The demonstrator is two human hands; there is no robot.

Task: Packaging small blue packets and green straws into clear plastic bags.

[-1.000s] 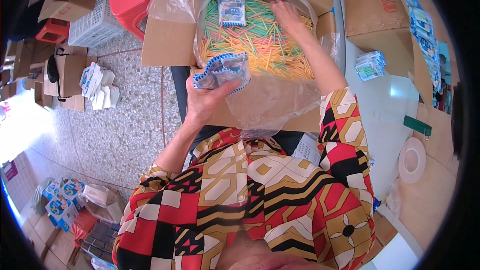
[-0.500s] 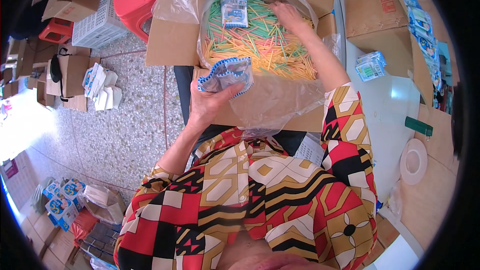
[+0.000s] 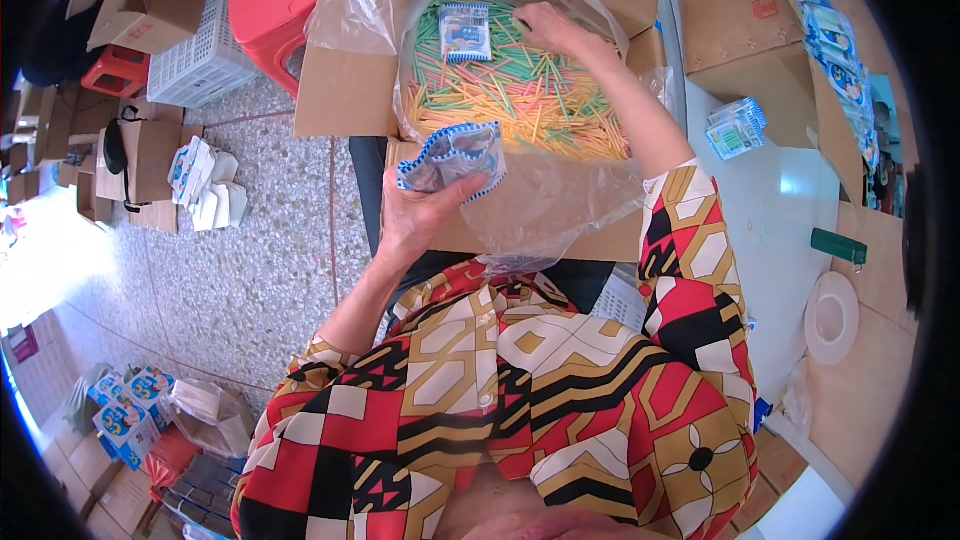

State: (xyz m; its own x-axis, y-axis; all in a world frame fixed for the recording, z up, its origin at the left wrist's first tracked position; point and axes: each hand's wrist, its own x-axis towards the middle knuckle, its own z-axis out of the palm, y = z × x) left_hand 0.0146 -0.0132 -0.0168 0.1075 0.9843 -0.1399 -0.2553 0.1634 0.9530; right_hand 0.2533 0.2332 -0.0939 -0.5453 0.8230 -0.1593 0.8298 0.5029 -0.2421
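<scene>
Clearly, the left hand (image 3: pixel 410 212) grips a packet (image 3: pixel 462 162) near the centre of the frame, its thumb laid across the front of the clear film and its fingers behind. The packet has a blue-and-white checked edge, is tilted, and its mouth gapes. It sits at the near edge of the box (image 3: pixel 345 90), just below the sticks (image 3: pixel 500 105) in the picture.

The right hand (image 3: pixel 547 28) is at the top centre of the frame, well apart from the packet, reaching into the box with its fingers bent down at the green sticks. Whether it has closed on any of them cannot be told, as the fingertips are partly hidden. The sticks spread below and to the left of this hand: mostly green toward the top, pink mixed in, yellow toward the bottom. Just left of the right hand, a flat packet (image 3: pixel 465 32) lies on top of them.

A clear liner (image 3: pixel 570 202) lines the box and drapes over its near side. At the right of the frame, more packs (image 3: pixel 736 128) lie on the white worktop (image 3: pixel 755 225), beside a carton (image 3: pixel 745 10). A red stool (image 3: pixel 275 0) stands at upper left.
</scene>
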